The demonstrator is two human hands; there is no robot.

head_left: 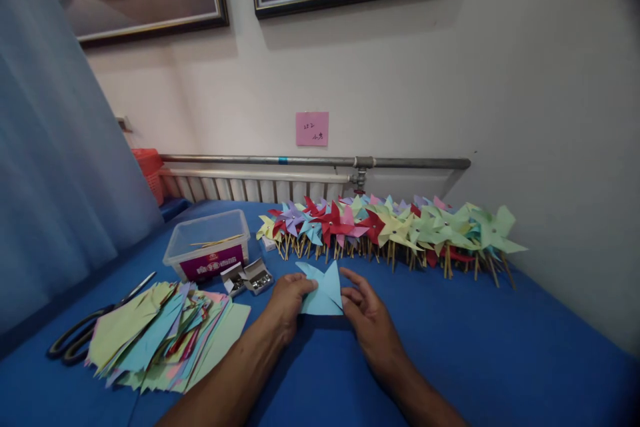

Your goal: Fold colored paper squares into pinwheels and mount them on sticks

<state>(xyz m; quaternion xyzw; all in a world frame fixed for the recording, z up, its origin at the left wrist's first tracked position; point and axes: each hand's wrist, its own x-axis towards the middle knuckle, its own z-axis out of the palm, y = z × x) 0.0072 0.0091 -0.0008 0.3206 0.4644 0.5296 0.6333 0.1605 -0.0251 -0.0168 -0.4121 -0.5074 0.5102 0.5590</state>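
Observation:
A light blue paper square (323, 299), with slits from its corners and pointed flaps standing up at the top, is held above the blue-covered table. My left hand (289, 300) pinches its left side, thumb on top. At the right edge, my right hand (364, 307) has its thumb and bent fingers on a corner, with the index finger stretched out. Beyond my hands stand many paper pinwheels (333, 223) on wooden sticks. Two small open boxes (259, 278) of metal pins lie left of the paper. To the left is a pile of cut coloured paper sheets (135, 323).
Scissors (93, 327) lie left of the paper pile. A clear plastic tub (205, 237) with a few sticks stands behind it. A radiator (250, 187) and pipe run along the wall. A blue curtain (55, 147) hangs at left, near a red basket (150, 170).

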